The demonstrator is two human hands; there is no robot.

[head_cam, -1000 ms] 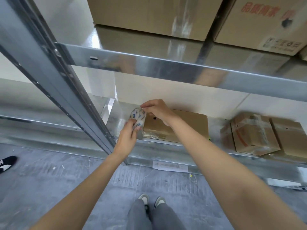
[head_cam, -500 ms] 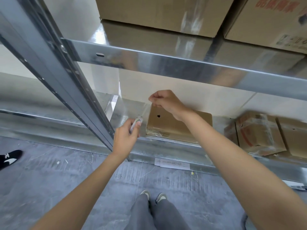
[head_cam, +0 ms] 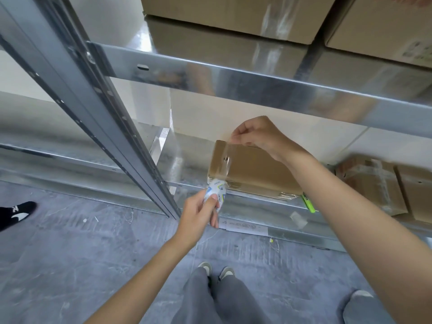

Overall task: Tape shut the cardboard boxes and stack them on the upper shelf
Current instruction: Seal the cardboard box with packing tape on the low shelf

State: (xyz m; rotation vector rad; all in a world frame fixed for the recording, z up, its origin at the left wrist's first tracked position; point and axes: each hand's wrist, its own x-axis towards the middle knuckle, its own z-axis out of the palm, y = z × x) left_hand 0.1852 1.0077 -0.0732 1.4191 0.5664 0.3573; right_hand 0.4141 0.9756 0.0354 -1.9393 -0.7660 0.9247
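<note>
Currently, head view: left hand (head_cam: 201, 212) grips the tape roll (head_cam: 217, 192) at frame centre; right hand (head_cam: 261, 136) pinches the tape's free end over the cardboard box (head_cam: 257, 170) (lower shelf (head_cam: 184, 164)). Keep the strip taut, centred on the seam, then press down.

The lower shelf (head_cam: 187, 164) carried a flat cardboard box (head_cam: 254, 170), a green marker (head_cam: 308, 203) at its near right, and two taped boxes (head_cam: 374, 183) farther right. Large cartons (head_cam: 233, 15) sat on the upper shelf (head_cam: 257, 83).
</note>
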